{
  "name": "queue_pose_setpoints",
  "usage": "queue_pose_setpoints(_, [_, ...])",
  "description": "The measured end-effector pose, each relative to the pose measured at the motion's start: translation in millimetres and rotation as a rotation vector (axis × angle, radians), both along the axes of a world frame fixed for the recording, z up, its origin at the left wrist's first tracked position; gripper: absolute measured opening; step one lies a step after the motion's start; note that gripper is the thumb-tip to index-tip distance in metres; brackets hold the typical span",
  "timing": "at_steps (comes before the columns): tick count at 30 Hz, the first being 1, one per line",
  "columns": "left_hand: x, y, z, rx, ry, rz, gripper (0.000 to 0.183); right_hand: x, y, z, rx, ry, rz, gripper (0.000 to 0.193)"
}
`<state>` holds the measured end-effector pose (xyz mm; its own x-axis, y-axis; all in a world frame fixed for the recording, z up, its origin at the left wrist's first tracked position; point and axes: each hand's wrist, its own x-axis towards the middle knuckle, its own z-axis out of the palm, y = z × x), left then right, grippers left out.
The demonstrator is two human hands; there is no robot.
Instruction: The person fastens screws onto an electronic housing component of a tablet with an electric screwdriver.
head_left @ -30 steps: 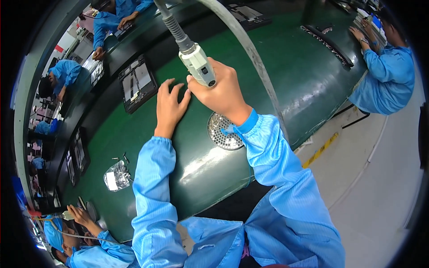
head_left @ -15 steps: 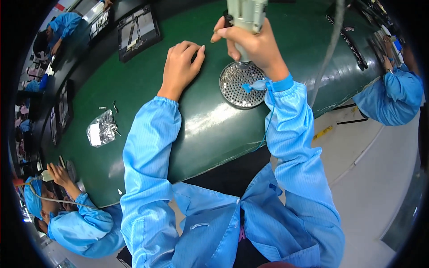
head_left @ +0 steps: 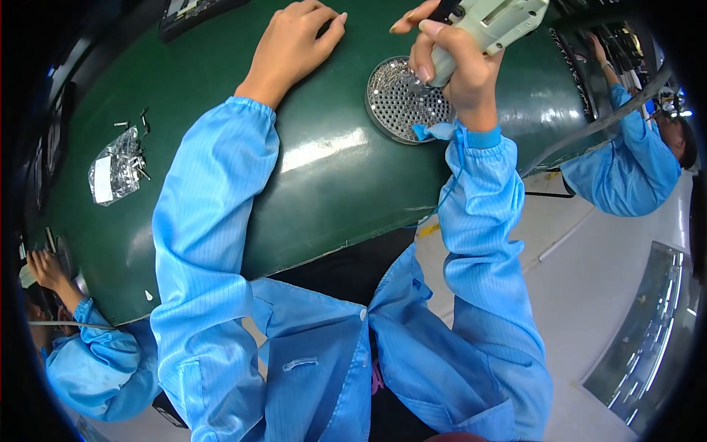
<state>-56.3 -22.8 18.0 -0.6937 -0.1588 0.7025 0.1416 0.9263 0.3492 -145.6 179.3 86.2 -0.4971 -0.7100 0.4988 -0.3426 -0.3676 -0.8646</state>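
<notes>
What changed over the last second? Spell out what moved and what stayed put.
The right hand brought the pale electric screwdriver down from above the green bench to just over the round perforated screw tray. The view also swung left and closer. The grip on the tool held throughout, the left hand stayed flat on the bench, and the bag of screws did not move.

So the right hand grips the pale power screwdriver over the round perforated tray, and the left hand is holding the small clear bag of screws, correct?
Not quite. The left hand holds nothing: it rests palm down on the green table, far from the clear bag of screws, which lies alone near the table's left end. The head view shows this. The right hand does grip the pale power screwdriver over the round perforated tray.
</notes>
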Motion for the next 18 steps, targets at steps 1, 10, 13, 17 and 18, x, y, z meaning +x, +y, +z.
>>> queue_pose_setpoints(1, [-1.1,0.3,-1.3,-0.023,0.011,-0.005,0.020,-2.2,0.2,-1.3,-0.021,0.016,-0.007,0.022])
queue_pose_setpoints(10, [5.6,9.8,11.3,0.051,-0.029,-0.005,0.020,10.7,2.3,1.7,-0.006,-0.190,-0.085,0.017])
queue_pose_setpoints(13, [7.7,10.4,12.2,0.018,-0.001,0.008,0.020,11.5,2.6,3.7,0.037,-0.146,-0.051,0.018])
queue_pose_setpoints(17, [6.5,10.2,11.3,0.023,-0.021,0.012,0.021,13.6,1.6,4.6,0.024,-0.163,-0.089,0.018])
queue_pose_setpoints(18, [6.7,9.9,11.1,0.028,-0.009,0.005,0.021,13.7,1.7,5.0,0.034,-0.148,-0.079,0.018])
